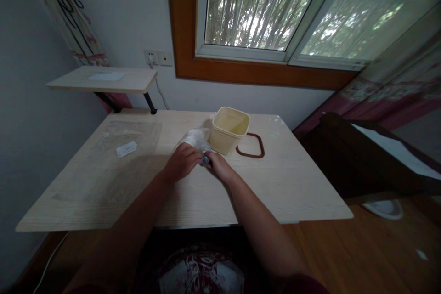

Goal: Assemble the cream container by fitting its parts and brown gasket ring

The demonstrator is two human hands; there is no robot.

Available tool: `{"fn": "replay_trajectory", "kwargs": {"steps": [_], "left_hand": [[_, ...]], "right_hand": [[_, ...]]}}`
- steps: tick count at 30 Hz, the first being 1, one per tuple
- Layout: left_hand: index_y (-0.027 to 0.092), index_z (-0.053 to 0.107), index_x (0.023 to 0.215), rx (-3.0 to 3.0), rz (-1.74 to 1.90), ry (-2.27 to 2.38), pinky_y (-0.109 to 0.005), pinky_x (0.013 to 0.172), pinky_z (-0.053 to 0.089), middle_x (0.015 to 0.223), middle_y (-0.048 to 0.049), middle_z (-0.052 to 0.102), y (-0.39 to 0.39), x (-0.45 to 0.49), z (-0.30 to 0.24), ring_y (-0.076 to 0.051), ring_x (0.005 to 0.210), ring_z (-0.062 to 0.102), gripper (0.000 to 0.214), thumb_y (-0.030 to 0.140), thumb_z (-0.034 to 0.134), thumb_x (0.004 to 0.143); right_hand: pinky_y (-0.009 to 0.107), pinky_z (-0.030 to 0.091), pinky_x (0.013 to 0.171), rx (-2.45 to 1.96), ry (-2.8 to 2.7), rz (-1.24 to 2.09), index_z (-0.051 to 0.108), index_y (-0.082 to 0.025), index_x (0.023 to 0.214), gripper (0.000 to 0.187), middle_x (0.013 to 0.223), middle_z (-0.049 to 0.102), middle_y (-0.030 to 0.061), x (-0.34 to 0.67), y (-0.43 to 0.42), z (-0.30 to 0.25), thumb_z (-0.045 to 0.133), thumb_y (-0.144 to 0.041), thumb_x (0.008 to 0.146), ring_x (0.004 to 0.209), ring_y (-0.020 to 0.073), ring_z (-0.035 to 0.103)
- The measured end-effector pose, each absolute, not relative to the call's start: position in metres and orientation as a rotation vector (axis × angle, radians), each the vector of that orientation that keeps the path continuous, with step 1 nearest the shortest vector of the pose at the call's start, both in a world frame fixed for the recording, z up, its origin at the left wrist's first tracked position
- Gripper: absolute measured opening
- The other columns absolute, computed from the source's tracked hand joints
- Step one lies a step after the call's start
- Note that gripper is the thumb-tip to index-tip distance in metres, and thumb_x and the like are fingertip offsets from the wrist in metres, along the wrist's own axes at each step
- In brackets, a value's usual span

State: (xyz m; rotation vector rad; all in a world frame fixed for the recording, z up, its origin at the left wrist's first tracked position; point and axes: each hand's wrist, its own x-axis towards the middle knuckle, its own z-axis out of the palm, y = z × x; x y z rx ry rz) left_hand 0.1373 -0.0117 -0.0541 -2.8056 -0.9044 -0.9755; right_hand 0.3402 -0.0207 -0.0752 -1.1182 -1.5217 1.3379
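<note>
My left hand (182, 161) and my right hand (220, 167) meet near the middle of the light wood table (292, 183). Between them sits a crumpled white plastic wrap (195, 139), with a small grey object (206, 161) partly hidden by my fingers. Both hands appear to grip this bundle. Just beyond them stands a cream plastic square tub (229, 129), open at the top. A dark reddish-brown rubber loop (251, 146) lies to its right. A clear plastic sheet (134, 135) with a small white packet (126, 149) on it lies to the left.
A small wooden shelf (103, 79) on black legs stands at the table's far left corner, below a wall socket (155, 57). A window (255, 14) is behind the table. A dark wooden bed frame (344, 156) is to the right, above a wooden floor.
</note>
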Motion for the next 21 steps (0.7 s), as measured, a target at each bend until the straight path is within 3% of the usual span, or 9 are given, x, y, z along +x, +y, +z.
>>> {"fn": "replay_trajectory", "kwargs": {"steps": [9,16,21], "left_hand": [[0.02,0.071,0.092,-2.717,-1.14,-1.047,-0.038,0.086,0.045,0.088,-0.0064,0.069,-0.011,0.136,-0.054,-0.022,0.087,0.057,0.02,0.027,0.053,0.099],[0.021,0.069,0.089,-2.584,-1.295,-1.211,-0.038,0.084,0.044,0.087,-0.005,0.069,-0.008,0.133,-0.054,-0.021,0.085,0.057,0.024,0.032,0.05,0.101],[0.021,0.067,0.084,-2.499,-1.381,-1.291,-0.038,0.082,0.044,0.083,-0.0051,0.069,-0.006,0.134,-0.052,-0.022,0.083,0.058,0.025,0.033,0.052,0.1]], "right_hand": [[0.027,0.034,0.058,-1.055,-1.623,1.343,0.063,-0.02,0.061,0.042,0.059,0.054,-0.0007,0.339,-0.021,-0.057,0.049,-0.044,0.092,0.059,0.014,0.044],[0.027,0.011,0.044,-1.059,-1.377,1.546,0.074,-0.016,0.073,0.046,0.042,0.033,-0.0075,0.337,-0.016,-0.059,0.059,-0.056,0.09,0.043,0.0097,0.021],[0.027,0.009,0.043,-1.033,-1.3,1.602,0.074,-0.016,0.077,0.042,0.041,0.034,-0.0085,0.338,-0.015,-0.058,0.064,-0.055,0.087,0.041,0.0082,0.019]]}}
